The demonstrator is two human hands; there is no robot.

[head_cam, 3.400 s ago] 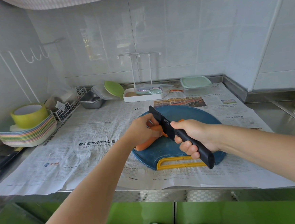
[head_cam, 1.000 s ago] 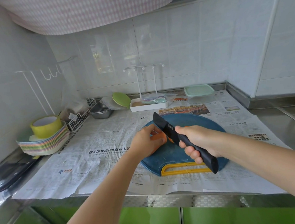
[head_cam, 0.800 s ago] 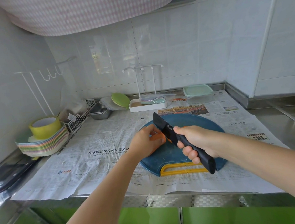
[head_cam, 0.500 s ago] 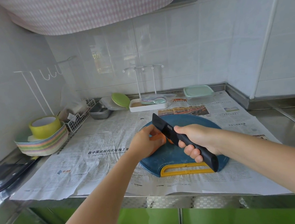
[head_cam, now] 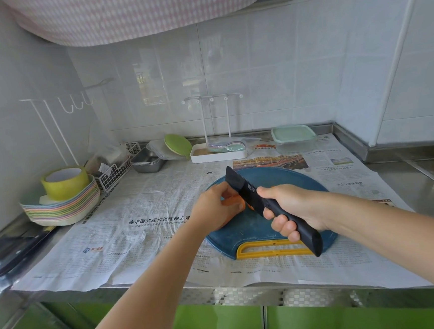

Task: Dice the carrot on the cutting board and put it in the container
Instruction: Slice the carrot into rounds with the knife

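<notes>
Little has shifted: left hand (head_cam: 215, 208) still pins the orange carrot (head_cam: 232, 201) on the round blue cutting board (head_cam: 284, 176), right hand (head_cam: 290, 206) keeps its grip round the black knife (head_cam: 241, 187), so the dicing looks far from done.

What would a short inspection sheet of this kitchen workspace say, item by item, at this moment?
Surface: steel counter covered with newspaper.
Job's things: carrot on the blue cutting board; black knife with its blade over the carrot; lidded container at the back, closed.
Clutter: stack of coloured dishes with a tape roll on top, wire basket, metal tins, white rack, dark utensils at far left.
Hands: left hand holds the carrot; right hand grips the knife handle.
Cables: nothing seen.
Surroundings: white tiled wall, wall hooks, green cabinet doors below.
</notes>
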